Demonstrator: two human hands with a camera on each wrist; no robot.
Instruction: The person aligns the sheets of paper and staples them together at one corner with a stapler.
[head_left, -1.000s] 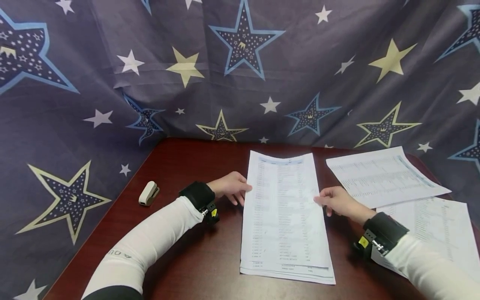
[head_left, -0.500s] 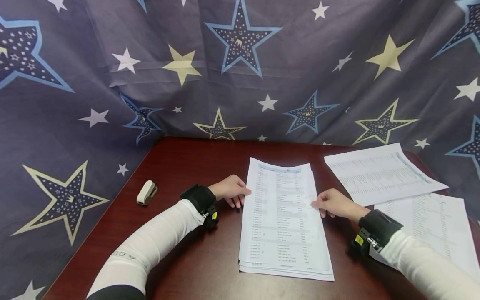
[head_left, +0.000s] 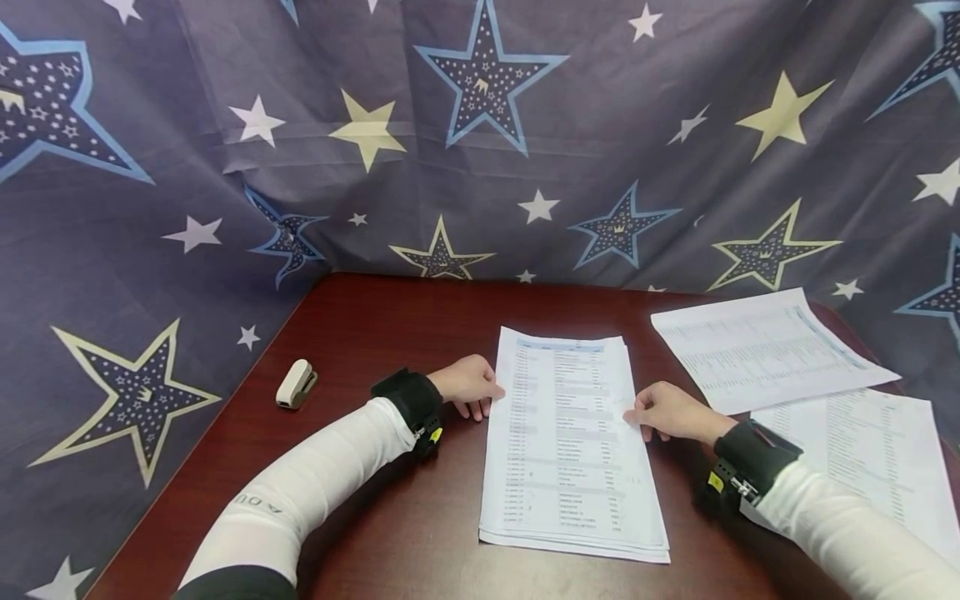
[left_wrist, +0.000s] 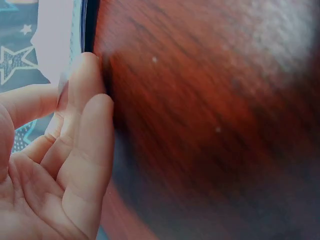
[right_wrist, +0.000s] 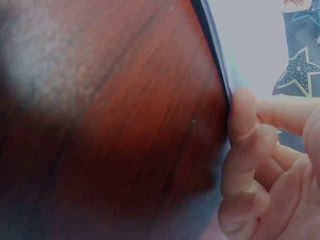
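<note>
A printed sheet of paper [head_left: 562,450] with a blue header band lies over other sheets in a small stack, whose edges peep out at the bottom and right. At its left edge my left hand [head_left: 471,387] pinches the sheet between thumb and fingers. My right hand [head_left: 666,411] pinches the right edge at about the same height. In the left wrist view the thumb of the left hand [left_wrist: 55,145] presses the sheet's edge against the fingers. The right wrist view has the right hand [right_wrist: 265,155] with curled fingers at the paper's edge.
A white stapler-like object [head_left: 297,384] lies near the left edge of the dark red table [head_left: 390,317]. Two more printed sheets overlap on the right, an upper sheet [head_left: 772,350] and a lower sheet [head_left: 877,458]. A star-patterned curtain [head_left: 450,192] hangs behind the table.
The top sheet has come down toward me and lies more closely in line with the sheets beneath. Both hands have moved slightly nearer with it, keeping their pinch.
</note>
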